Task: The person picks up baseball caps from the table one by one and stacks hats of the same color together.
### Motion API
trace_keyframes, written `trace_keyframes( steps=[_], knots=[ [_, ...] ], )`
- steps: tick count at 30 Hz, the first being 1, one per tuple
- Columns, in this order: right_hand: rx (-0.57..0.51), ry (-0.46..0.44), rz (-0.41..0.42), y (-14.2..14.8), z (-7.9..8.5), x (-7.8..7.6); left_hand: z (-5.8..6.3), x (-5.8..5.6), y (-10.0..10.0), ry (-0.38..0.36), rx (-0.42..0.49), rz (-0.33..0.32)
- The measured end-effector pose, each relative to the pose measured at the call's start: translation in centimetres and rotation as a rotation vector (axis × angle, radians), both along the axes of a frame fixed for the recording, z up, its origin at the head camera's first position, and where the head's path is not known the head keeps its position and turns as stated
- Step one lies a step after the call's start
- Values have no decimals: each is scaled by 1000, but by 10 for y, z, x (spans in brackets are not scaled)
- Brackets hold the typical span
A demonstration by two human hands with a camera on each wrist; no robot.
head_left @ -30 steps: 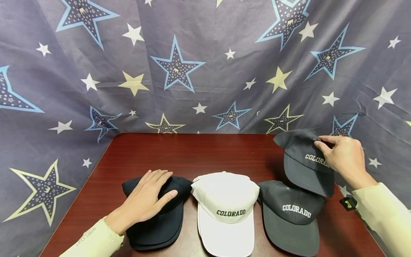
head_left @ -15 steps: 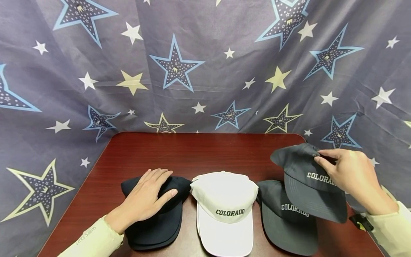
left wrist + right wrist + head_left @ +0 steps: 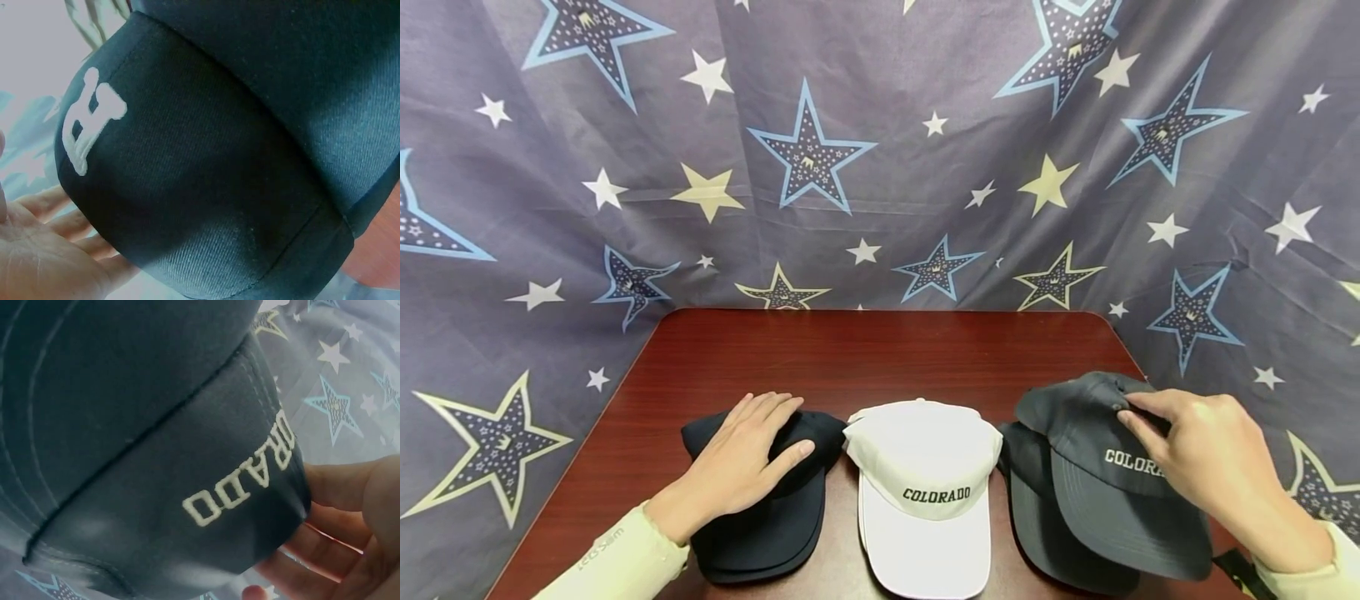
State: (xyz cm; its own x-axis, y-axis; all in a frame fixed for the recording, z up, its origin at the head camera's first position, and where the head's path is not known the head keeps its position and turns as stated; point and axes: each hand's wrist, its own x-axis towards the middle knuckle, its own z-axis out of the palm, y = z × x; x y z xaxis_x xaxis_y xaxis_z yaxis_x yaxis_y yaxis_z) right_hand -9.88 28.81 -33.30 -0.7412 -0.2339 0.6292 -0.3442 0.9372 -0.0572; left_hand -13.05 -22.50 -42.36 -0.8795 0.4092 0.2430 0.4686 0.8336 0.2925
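Observation:
My left hand [image 3: 737,467] lies flat with straight fingers over the crown of a black cap [image 3: 767,537], whose brim points toward me. In the left wrist view, part of a white letter shows on the black cap [image 3: 181,137]. Between thumb and fingers my right hand [image 3: 1213,458] pinches the crown of a dark grey cap [image 3: 1123,517] lettered COLORADO, partly covered by the hand. This held cap overlaps a second dark grey cap [image 3: 1033,521] on the table, set a little to its right. Its white lettering and seams fill the right wrist view, fingers [image 3: 334,534] at its crown.
A white cap [image 3: 925,450] with COLORADO in dark letters sits between the black and grey caps. The reddish-brown table [image 3: 880,354] extends behind them to a grey star-patterned cloth [image 3: 880,200]. A dark strap [image 3: 1243,575] shows by the right wrist.
My right hand has lowered the grey cap from above and behind the other grey cap until it covers most of it, lettering included. The left hand has stayed on the black cap.

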Motion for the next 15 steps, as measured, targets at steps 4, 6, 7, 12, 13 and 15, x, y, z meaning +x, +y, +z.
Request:
trace_keyframes(
  steps=[4,6,7,12,13,15],
  knots=[
    [32,56,66,-4,-16,2,0,0,0,-2,-3,-1],
    [52,75,88,-6,-24,3,0,1,0,-5,-4,-1],
    [60,82,98,-6,-29,3,0,1,-1,-5,-3,-1],
    [82,97,107,-12,-47,3,0,1,-1,-2,-3,1],
    [86,102,107,-13,-51,2,0,1,-2,-1,-4,2],
    [90,114,104,-15,-57,0,0,1,-2,1,-6,2]
  ],
)
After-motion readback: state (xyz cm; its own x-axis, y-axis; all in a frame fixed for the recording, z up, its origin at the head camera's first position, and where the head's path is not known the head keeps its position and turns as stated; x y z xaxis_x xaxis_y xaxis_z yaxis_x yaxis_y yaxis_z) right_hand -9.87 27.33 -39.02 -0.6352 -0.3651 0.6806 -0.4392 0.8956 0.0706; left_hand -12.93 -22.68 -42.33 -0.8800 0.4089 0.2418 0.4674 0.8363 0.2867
